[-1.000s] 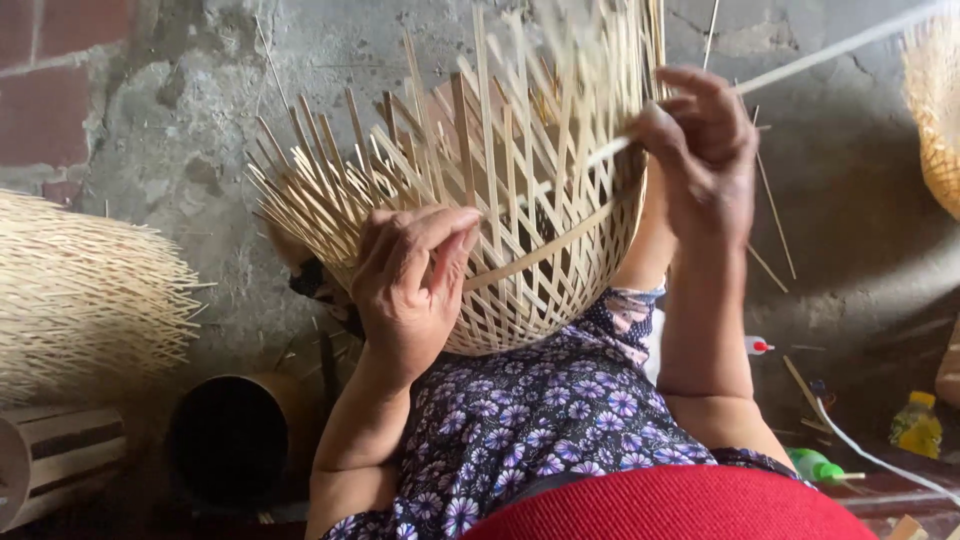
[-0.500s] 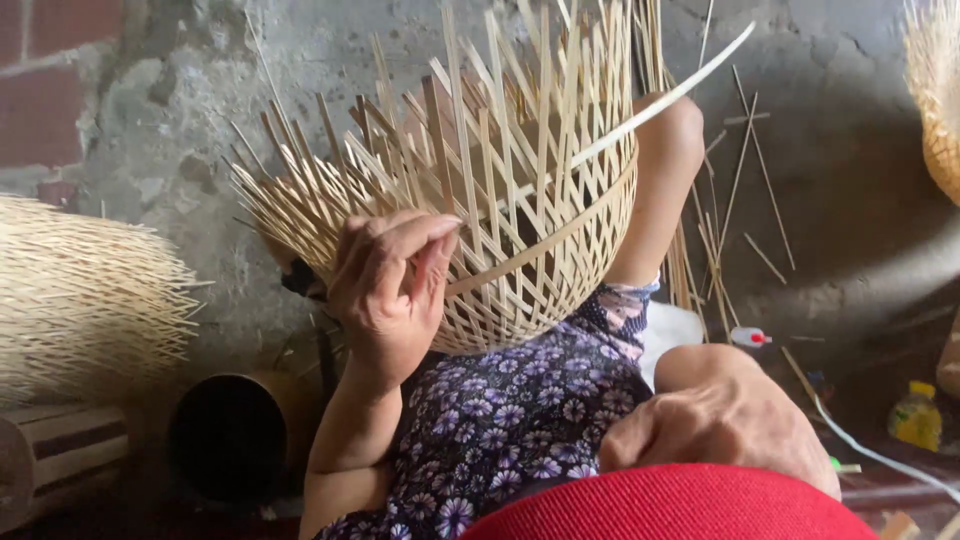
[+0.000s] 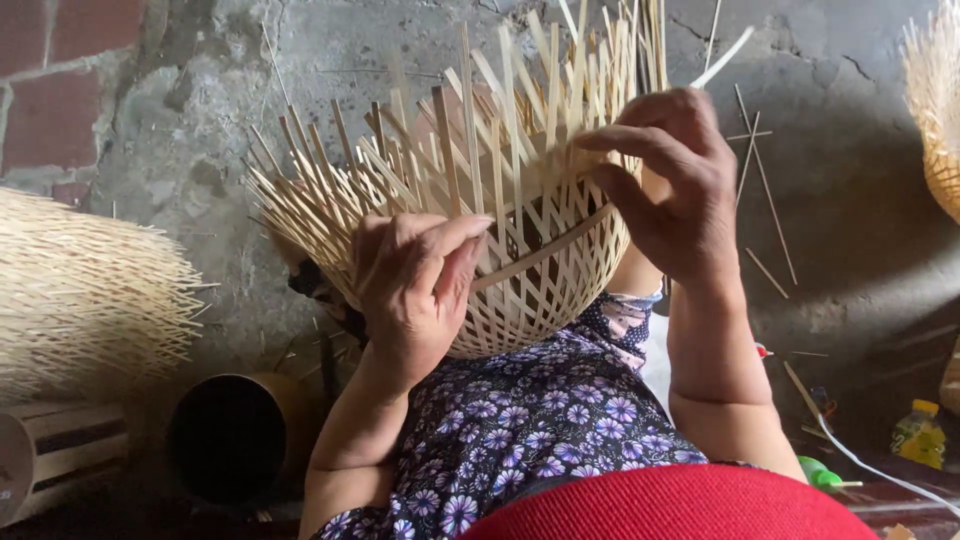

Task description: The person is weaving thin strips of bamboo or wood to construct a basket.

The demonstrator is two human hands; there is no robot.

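A half-woven bamboo basket (image 3: 500,190) rests on my lap, its loose strips fanning up and to the left. My left hand (image 3: 415,290) presses against the basket's near side, fingers on a flat horizontal strip. My right hand (image 3: 670,180) is at the basket's right rim, fingers pinching a long pale bamboo strip (image 3: 720,60) that sticks up to the right. The basket's far side is hidden behind its own weave.
A finished bamboo weave (image 3: 80,290) lies at the left, another (image 3: 935,110) at the top right. A dark round tube (image 3: 235,430) and a wooden form (image 3: 50,460) sit at lower left. Loose bamboo sticks (image 3: 765,190) and a small yellow bottle (image 3: 920,435) lie on the concrete floor.
My right hand dropped from the rim to my lap, then came back up to the rim and took hold of the long strip. My left hand stayed on the basket.
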